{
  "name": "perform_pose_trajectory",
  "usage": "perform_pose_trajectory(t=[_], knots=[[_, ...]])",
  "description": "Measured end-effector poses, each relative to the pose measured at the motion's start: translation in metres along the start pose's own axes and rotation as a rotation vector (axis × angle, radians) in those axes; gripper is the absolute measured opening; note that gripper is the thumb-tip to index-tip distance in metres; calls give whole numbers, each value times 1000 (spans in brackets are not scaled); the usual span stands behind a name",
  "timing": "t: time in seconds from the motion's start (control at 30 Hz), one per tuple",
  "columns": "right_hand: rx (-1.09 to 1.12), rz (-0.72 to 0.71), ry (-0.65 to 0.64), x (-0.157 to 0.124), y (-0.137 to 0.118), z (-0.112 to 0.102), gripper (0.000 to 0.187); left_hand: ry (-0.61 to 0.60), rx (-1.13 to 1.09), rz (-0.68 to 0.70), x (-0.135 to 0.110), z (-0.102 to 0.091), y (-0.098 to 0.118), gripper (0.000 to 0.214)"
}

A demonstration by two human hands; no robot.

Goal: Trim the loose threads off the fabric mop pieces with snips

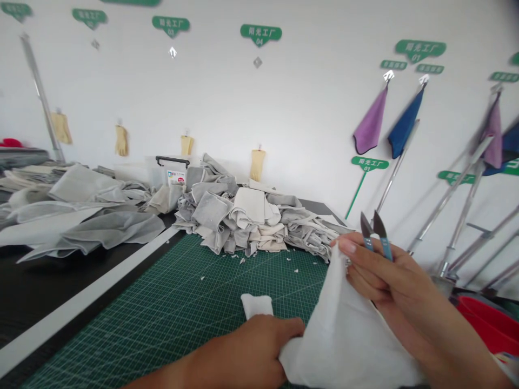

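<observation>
A piece of white cloth point(336, 335) is stretched between my two hands over the green cutting mat point(162, 302). My right hand point(377, 270) is raised and pinches the cloth's upper corner between thumb and fingers. Tucked in that same hand is a pair of blue-handled thread snips point(377, 235), its two blades apart and pointing up. My left hand point(259, 346), lower down, is closed on the cloth's left edge. A narrow white end of cloth point(257, 305) shows just beyond the left hand.
A heap of grey and white cloths point(239, 213) covers the mat's far side, with small scraps in front. More grey cloths point(93, 216) lie at left, near a clear bin with a black handle point(172, 161). At right, a red bucket point(486, 324) stands by leaning mop poles point(466, 216).
</observation>
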State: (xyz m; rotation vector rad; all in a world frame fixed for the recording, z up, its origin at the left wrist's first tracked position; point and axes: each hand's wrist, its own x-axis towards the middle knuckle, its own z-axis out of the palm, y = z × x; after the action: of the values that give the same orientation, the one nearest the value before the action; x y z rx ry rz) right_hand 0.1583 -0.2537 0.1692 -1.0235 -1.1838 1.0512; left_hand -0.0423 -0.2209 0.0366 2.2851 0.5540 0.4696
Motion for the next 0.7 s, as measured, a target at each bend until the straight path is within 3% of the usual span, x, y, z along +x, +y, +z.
perform_pose_trajectory(t=[0.1, 0.2, 0.3, 0.37, 0.43, 0.5, 0.53, 0.6, 0.7], knots=[[-25, -34, 86, 9, 3, -5, 24, 98, 36, -121, -7, -28, -6, 27], [-10, -30, 96, 18, 4, -12, 29, 339, 167, -227, -19, -73, -17, 29], [-2, -3, 76, 28, 6, -20, 32, 701, 346, -360, -43, -121, -31, 42], [0, 27, 42, 33, 9, -24, 31, 1006, 482, -451, -65, -147, -40, 48], [6, 55, 7, 38, 13, -27, 30, 1322, 679, -552, -90, -167, -50, 52], [15, 69, -11, 42, 17, -30, 30, 1542, 890, -650, -115, -182, -65, 58], [20, 75, -18, 43, 19, -30, 30, 1578, 987, -708, -127, -187, -75, 61], [23, 88, -30, 45, 21, -32, 30, 1477, 1093, -899, -150, -194, -100, 61], [16, 97, -39, 48, 23, -32, 29, 1027, 989, -1225, -178, -194, -147, 56]])
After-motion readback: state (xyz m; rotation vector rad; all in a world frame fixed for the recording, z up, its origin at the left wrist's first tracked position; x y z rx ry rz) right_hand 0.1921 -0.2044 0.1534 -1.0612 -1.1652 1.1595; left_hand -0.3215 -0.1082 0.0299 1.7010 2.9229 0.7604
